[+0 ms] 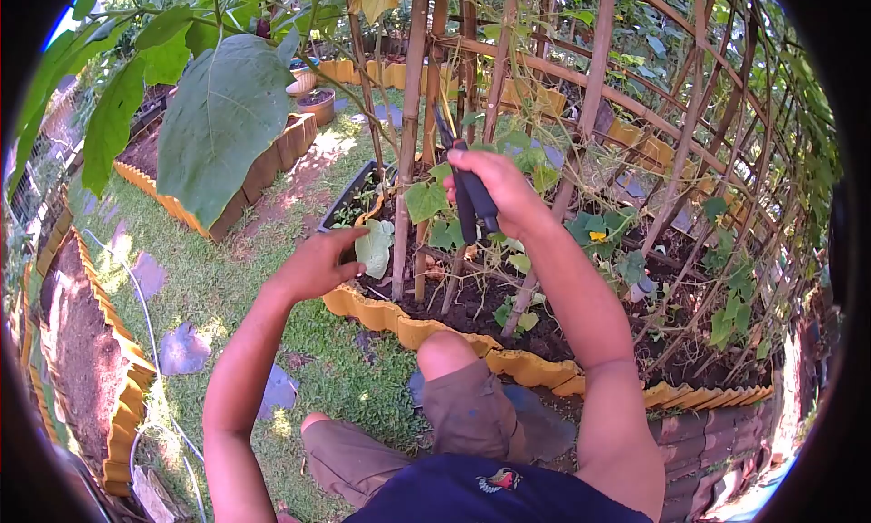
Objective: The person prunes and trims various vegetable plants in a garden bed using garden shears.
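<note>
My right hand (510, 189) is closed around the black handles of a pair of pruning shears (470, 192). Their blades point up and away, in front of the bamboo poles of a trellis (413, 115). Lower and to the left, my left hand (318, 265) has its index finger and thumb stretched apart. Its fingertips are right at the edge of a pale green leaf (375, 249), which hangs beside the foot of the poles. Greener leaves of a vine (426, 201) grow between the two hands.
Scalloped yellow edging (435, 331) borders the soil bed before my knees. A large broad leaf (222, 115) hangs close at upper left. Behind my left hand stands a dark planter box (349, 196). A pale hose (150, 328) crosses the grass, and a yellow flower (597, 236) shows right.
</note>
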`<state>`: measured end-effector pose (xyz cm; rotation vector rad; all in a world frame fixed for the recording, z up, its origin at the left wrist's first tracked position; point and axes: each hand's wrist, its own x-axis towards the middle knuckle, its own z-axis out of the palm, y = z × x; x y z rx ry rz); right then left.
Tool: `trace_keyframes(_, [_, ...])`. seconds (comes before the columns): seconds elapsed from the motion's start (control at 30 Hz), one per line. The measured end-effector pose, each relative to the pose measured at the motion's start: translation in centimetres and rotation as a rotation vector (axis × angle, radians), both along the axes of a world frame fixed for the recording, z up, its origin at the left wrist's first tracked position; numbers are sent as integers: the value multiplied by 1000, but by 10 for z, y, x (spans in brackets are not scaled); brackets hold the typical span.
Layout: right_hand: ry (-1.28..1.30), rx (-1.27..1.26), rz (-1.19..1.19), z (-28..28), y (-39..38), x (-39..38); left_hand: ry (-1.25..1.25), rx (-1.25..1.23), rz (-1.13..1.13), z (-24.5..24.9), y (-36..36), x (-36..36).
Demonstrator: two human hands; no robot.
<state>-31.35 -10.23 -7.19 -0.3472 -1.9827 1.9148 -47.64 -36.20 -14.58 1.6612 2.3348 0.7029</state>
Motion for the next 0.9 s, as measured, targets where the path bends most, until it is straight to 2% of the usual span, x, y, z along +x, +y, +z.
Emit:
trace_keyframes(0.13, [144, -74, -58, 31, 29, -62, 246, 431, 125, 45, 58, -22])
trace_keyframes(0.23, [152, -78, -112, 58, 46, -99, 332, 614, 253, 83, 110, -45])
trace_keyframes(0.27, [145, 8, -158, 65, 54, -112, 393, 664, 299, 97, 128, -50])
trace_keyframes(0.33, [133, 193, -249, 80, 72, -136, 350, 657, 395, 122, 161, -64])
trace_keyframes(0.43, [157, 177, -264, 95, 91, -157, 476, 669, 450, 141, 204, -104])
trace_keyframes(0.47, [217, 24, -185, 99, 94, -160, 499, 643, 472, 146, 214, -114])
trace_keyframes(0.57, [227, -197, -39, 103, 106, -166, 562, 592, 500, 158, 234, -136])
trace_keyframes(0.7, [442, -432, 224, 97, 125, -191, 602, 632, 470, 155, 247, -153])
trace_keyframes(0.9, [469, -413, 315, 101, 134, -197, 594, 659, 423, 148, 244, -154])
